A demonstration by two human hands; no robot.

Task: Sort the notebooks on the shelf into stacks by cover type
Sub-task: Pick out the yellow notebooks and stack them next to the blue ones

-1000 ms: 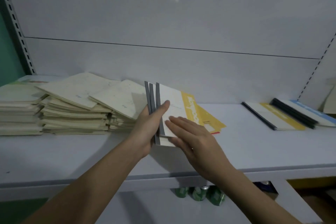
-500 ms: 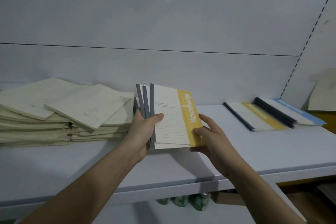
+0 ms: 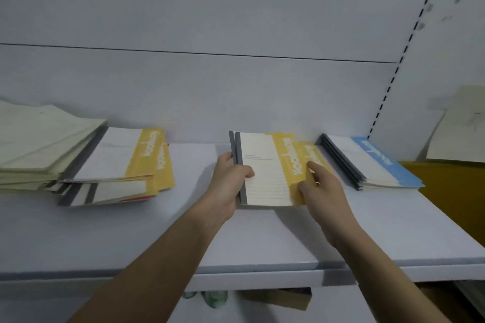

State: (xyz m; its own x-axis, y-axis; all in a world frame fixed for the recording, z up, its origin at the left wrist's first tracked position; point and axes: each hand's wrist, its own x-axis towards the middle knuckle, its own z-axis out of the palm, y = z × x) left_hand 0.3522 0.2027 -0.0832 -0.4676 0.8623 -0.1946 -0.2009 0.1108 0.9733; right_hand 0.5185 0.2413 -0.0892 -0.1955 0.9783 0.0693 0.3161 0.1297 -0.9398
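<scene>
Yellow-banded notebooks [image 3: 265, 170], a small bundle with grey spines, sit at the middle of a pale grey shelf [image 3: 262, 238], held from both sides. The left hand [image 3: 228, 178] grips the spine edge, thumb curled over the top cover and fingers hidden underneath. The right hand [image 3: 319, 186] holds the opposite, yellow edge, thumb on the front corner and index finger stretched across the yellow band. The bundle looks tilted, its near edge close to the shelf; whether it touches the surface cannot be told. Another yellow cover [image 3: 316, 155] peeks out from behind it on the right.

Just right of that lies a neat blue stack [image 3: 367, 162] of blue-banded notebooks. Further right, a cream sheet [image 3: 462, 128] leans against the side wall above a brown surface.

On the left of the shelf, a loose yellow pile [image 3: 123, 165] of yellow-banded notebooks is fanned out, with a sliver of red at the bottom. Against its left side rises a taller cream pile [image 3: 39, 144] of plain cream-covered notebooks, running off the frame edge. Both forearms reach in from below.
</scene>
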